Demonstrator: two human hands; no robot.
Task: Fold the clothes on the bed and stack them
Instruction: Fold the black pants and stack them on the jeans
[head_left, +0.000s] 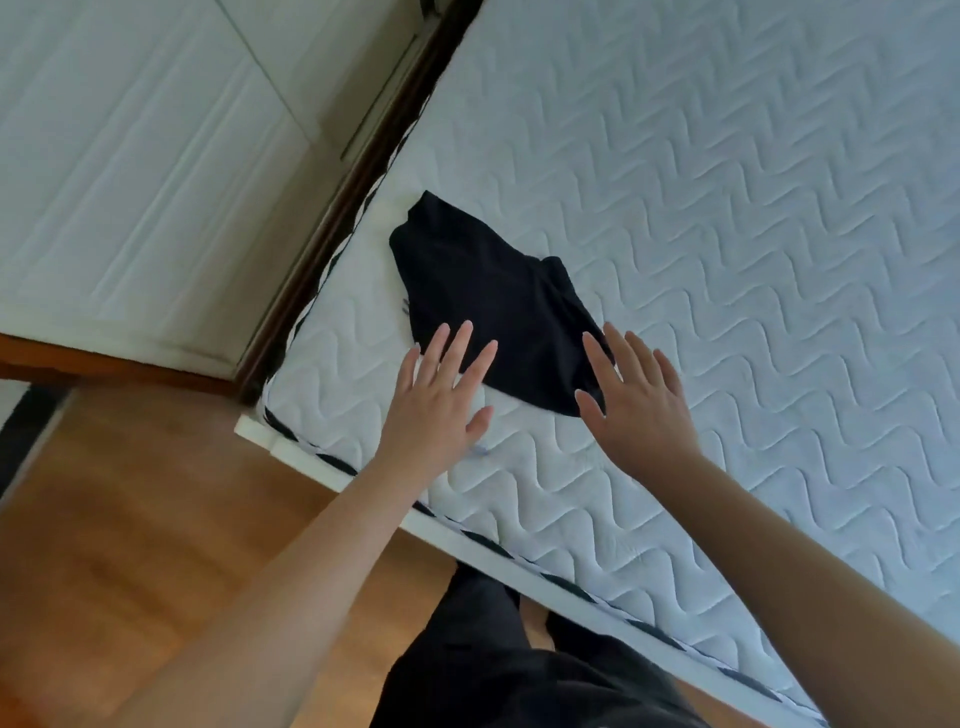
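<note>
Both hands, left hand (441, 389) and right hand (636, 400), spread flat, holding nothing, at the folded black garment's (493, 301) six o'clock edge on the quilted mattress (727, 260).

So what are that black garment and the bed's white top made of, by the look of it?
The black garment looks like soft matte fabric, perhaps a knit: it lies limp and creased. The mattress top looks like white quilted textile, stitched in wavy lines.

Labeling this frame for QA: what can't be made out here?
- Head view: black garment, its type and fold layers lost in uniform dark fabric.
- Whether left hand and right hand touch it or hover: unclear from above.
- Mattress is cut off by the frame edges, so other clothes are unseen.
</note>
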